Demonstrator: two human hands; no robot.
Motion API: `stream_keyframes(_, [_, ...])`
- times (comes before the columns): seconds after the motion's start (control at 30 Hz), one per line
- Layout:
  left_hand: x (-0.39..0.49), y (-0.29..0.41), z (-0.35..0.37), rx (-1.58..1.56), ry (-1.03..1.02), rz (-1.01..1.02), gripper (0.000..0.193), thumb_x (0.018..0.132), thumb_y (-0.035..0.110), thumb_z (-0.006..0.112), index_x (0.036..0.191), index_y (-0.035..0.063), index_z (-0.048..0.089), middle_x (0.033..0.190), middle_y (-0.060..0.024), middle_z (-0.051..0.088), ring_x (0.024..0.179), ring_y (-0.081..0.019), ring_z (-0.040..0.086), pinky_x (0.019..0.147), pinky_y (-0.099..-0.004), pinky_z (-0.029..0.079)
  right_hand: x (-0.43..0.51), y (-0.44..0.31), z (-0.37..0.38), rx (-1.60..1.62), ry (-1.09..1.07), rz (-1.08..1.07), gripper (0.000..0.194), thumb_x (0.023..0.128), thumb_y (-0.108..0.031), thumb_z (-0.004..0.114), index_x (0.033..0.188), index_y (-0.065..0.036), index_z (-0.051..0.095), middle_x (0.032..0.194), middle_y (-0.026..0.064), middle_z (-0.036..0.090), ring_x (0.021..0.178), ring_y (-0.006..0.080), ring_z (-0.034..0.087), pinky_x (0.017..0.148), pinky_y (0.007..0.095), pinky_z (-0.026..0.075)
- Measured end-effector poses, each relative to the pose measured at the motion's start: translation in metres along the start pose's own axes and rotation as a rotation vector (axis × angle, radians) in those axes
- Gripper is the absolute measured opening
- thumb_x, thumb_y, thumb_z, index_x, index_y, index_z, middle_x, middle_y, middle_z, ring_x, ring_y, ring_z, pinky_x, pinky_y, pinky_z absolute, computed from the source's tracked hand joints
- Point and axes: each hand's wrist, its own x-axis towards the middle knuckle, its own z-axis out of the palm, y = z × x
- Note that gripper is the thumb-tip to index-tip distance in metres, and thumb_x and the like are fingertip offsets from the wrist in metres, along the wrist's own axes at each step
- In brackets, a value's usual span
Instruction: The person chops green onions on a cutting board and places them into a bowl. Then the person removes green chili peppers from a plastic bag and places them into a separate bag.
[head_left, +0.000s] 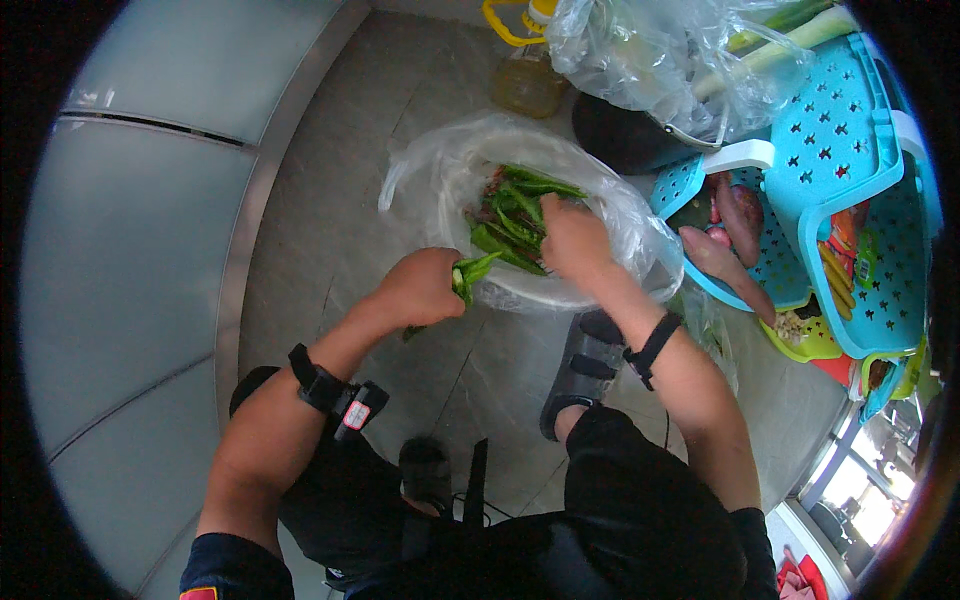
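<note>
A bunch of green vegetable (466, 277), with torn or split ends, is gripped in my left hand (427, 285), just outside the near left rim of a bin. Clear plastic bag liner (630, 217) covers the bin and folds over its rim. Inside lie long green vegetable pieces (517, 217), peppers or leaves, among reddish-brown scraps. My right hand (576, 238) reaches over the bin's right side, fingers curled and pointing down at the green pieces. Whether those fingers hold anything is hidden by the hand.
Blue perforated baskets (836, 142) stand at the right, one holding sweet potatoes (724, 262). Behind the bin are a yellow-handled oil jug (529, 82), a dark bucket (619, 135) and a plastic bag (645, 60) beside leeks. Pale cabinet panels (142, 247) line the left.
</note>
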Motion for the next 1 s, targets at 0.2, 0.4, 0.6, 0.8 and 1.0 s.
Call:
stream_keyframes(0.2, [0.000,-0.003,0.001,-0.016,0.014,0.011,0.038,0.067,0.018,0.071,0.100,-0.0012,0.069,0.099,-0.0244,0.070,0.096,-0.0435,0.066,0.086,-0.0489,0.053,0.010,0.049,-0.021,0.514,0.024,0.146,0.048,0.086,-0.015,0.070,0.131,-0.005,0.060,0.118,0.0236,0.069,0.104,0.0444,0.066,0.086,0.0479,0.053])
stream_keyframes(0.4, [-0.002,0.001,-0.002,-0.055,-0.007,0.031,0.039,0.067,0.018,0.072,0.100,-0.0016,0.069,0.097,-0.0244,0.070,0.094,-0.0428,0.067,0.086,-0.0487,0.053,-0.013,0.021,-0.031,0.363,0.034,-0.040,0.055,0.087,-0.021,0.073,0.135,-0.004,0.056,0.125,0.0262,0.063,0.114,0.0383,0.064,0.093,0.0473,0.054])
stream_keyframes(0.6, [-0.012,0.013,-0.011,-0.206,-0.037,0.116,0.036,0.067,0.015,0.075,0.097,-0.0020,0.068,0.090,-0.0238,0.069,0.088,-0.0410,0.067,0.080,-0.0461,0.053,-0.028,-0.021,-0.001,-0.150,0.042,-0.142,0.062,0.076,-0.028,0.081,0.129,-0.004,0.059,0.121,0.0158,0.057,0.114,0.0345,0.061,0.084,0.0448,0.058])
stream_keyframes(0.8, [-0.019,0.019,-0.024,-0.241,-0.122,0.098,0.035,0.067,0.014,0.074,0.097,-0.0022,0.068,0.087,-0.0232,0.069,0.083,-0.0390,0.067,0.076,-0.0447,0.053,-0.015,-0.019,0.013,-0.274,0.025,-0.071,0.041,0.077,-0.022,0.075,0.112,-0.002,0.064,0.116,0.0148,0.059,0.109,0.0324,0.062,0.079,0.0429,0.058])
stream_keyframes(1.0, [-0.021,0.009,-0.021,-0.125,-0.046,0.122,0.035,0.068,0.014,0.075,0.098,-0.0012,0.068,0.087,-0.0212,0.069,0.083,-0.0363,0.068,0.076,-0.0448,0.053,-0.018,-0.004,-0.018,0.001,-0.012,0.125,0.039,0.078,-0.020,0.071,0.111,-0.001,0.063,0.111,0.0262,0.065,0.106,0.0386,0.065,0.083,0.0489,0.056])
